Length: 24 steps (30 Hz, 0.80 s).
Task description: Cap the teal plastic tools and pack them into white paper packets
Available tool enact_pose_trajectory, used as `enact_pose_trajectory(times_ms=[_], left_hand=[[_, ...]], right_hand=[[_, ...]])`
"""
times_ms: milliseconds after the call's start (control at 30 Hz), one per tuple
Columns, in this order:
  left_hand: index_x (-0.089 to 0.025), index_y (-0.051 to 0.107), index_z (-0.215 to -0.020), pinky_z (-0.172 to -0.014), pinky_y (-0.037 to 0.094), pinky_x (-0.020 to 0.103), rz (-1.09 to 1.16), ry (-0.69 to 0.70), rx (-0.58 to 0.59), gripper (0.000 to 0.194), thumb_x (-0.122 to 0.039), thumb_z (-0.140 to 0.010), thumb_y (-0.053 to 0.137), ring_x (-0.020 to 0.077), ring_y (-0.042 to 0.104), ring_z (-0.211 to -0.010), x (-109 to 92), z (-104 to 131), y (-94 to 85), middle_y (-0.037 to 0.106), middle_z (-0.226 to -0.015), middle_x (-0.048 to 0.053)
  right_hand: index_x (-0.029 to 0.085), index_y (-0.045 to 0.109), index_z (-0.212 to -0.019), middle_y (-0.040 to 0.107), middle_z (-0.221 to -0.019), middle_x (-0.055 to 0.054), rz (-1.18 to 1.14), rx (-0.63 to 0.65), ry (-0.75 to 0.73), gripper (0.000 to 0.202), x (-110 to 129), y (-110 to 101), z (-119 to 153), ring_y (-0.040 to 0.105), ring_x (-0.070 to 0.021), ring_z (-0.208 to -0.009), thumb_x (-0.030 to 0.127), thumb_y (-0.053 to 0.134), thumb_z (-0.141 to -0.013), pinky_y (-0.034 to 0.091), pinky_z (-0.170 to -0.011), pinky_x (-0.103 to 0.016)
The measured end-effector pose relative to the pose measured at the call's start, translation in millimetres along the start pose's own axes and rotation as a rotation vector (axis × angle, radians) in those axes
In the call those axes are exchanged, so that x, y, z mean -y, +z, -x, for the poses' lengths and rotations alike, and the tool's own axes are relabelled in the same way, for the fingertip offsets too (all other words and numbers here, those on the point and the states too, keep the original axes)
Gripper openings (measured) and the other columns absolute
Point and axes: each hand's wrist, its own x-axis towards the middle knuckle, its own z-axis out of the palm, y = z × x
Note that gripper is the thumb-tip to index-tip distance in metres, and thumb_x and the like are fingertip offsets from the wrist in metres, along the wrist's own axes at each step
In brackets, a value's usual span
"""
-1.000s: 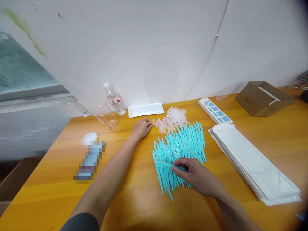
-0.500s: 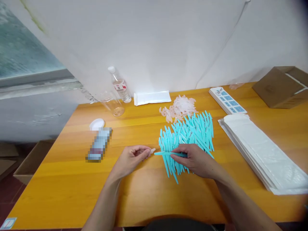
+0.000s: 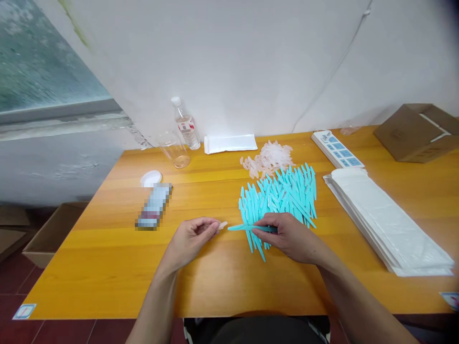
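My left hand [image 3: 195,239] is closed, with a small translucent plastic cap [image 3: 223,225] pinched between thumb and fingertips. Facing it from the right, my right hand [image 3: 287,236] grips a slim teal eyebrow razor [image 3: 238,228], held level with its tip pointing left. Tip and cap are very close together, and I cannot tell whether they touch. Beneath and behind my right hand spreads a pile of similar teal razors [image 3: 296,188]. Beyond that pile lies a heap of loose translucent caps [image 3: 276,155].
White plastic bags [image 3: 390,220] are stacked at the right, near a power strip [image 3: 339,150] and a cardboard box [image 3: 412,136]. A flat white packet [image 3: 231,143] lies by the wall. Leftward are a water bottle [image 3: 187,126], clear jar [image 3: 175,153], white lid [image 3: 151,178] and blurred phone [image 3: 155,208].
The camera view has shifted slightly, showing more of the table's front edge. Both hands keep their holds, and the cap and razor tip stay close together.
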Motion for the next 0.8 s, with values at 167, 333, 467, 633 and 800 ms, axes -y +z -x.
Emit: enact_pose_trajectory(times_ms=[167, 333, 467, 633, 800], left_hand=[[-0.017, 0.074, -0.086, -0.062, 0.043, 0.022, 0.006, 0.015, 0.023, 0.028, -0.043, -0.086, 0.064, 0.0123, 0.056, -0.066, -8.0, 1.0, 9.6, 0.068, -0.075, 0.002], [-0.017, 0.071, -0.093, -0.066, 0.047, 0.022, 0.294, -0.021, -0.105, 0.029, -0.043, -0.082, 0.069, 0.0118, 0.059, -0.068, 1.0, -3.4, 48.0, 0.066, -0.073, 0.001], [-0.014, 0.065, -0.104, -0.072, 0.052, 0.026, 0.524, -0.105, -0.289, 0.041, -0.048, -0.081, 0.068, 0.0141, 0.064, -0.072, 24.2, -11.7, 59.6, 0.069, -0.083, 0.005], [-0.013, 0.065, -0.106, -0.060, 0.046, 0.024, -0.065, -0.070, -0.310, 0.051, -0.057, -0.081, 0.061, 0.0134, 0.059, -0.059, 44.1, -58.5, 0.4, 0.065, -0.067, 0.000], [-0.017, 0.071, -0.091, -0.056, 0.038, 0.026, -0.315, -0.057, -0.332, 0.042, -0.054, -0.071, 0.071, 0.0162, 0.058, -0.056, 50.1, -97.0, -36.6, 0.067, -0.062, 0.000]], right_hand=[[0.022, 0.074, -0.080, 0.063, -0.069, 0.002, 0.003, 0.004, -0.018, 0.027, 1.5, 1.0, 1.1, 0.052, -0.0116, -0.061, 0.036, 0.055, -0.094, 0.035, -0.057, -0.024], [0.020, 0.072, -0.079, 0.062, -0.068, 0.001, 0.021, -0.006, -0.029, 0.031, 7.1, 15.6, -5.3, 0.052, -0.0122, -0.062, 0.034, 0.050, -0.097, 0.034, -0.058, -0.025], [0.019, 0.071, -0.084, 0.066, -0.075, -0.002, 0.083, -0.086, 0.001, 0.029, 19.0, 46.9, -9.4, 0.058, -0.0149, -0.070, 0.031, 0.048, -0.098, 0.036, -0.064, -0.026], [0.018, 0.068, -0.088, 0.070, -0.081, -0.004, 0.218, -0.137, 0.072, 0.023, 22.2, 77.3, 3.2, 0.063, -0.0188, -0.075, 0.032, 0.051, -0.096, 0.035, -0.065, -0.029], [0.019, 0.068, -0.080, 0.071, -0.076, -0.003, 0.255, -0.171, 0.154, 0.029, 6.6, 76.3, 16.2, 0.064, -0.0179, -0.070, 0.033, 0.050, -0.098, 0.034, -0.063, -0.029]])
